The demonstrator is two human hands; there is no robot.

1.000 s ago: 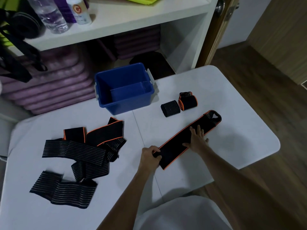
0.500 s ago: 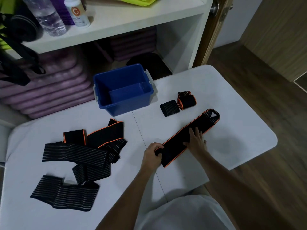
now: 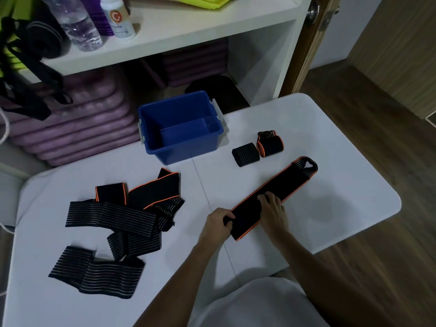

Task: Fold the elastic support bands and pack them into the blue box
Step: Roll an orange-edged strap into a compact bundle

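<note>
Two hands work on one long black band with orange edging [image 3: 278, 192], which lies flat and slantwise on the white table [image 3: 342, 208], running from lower centre of the frame up toward the right, its looped end farthest from the person. The left hand [image 3: 218, 224] has its fingers curled round the near end of that band, gripping it at the edge. The right hand [image 3: 273, 212] rests on top of the band a little farther along, fingers bent with the tips pressing down on the cloth; whether they pinch it or only press cannot be told. Above the band, right of centre, sit two rolled bands side by side and touching: a black striped roll [image 3: 245, 154] and an orange-edged roll [image 3: 270, 145]. The blue box [image 3: 180, 128] stands open at upper centre, near the far edge of the table, with nothing visible inside it. At the left of the frame lies a loose heap of unfolded bands [image 3: 122, 215], some black with pale stripes, some orange-edged, overlapping each other. Along the top, a white shelf [image 3: 188, 27] carries a clear bottle [image 3: 75, 22] and a small white bottle [image 3: 116, 17].
</note>
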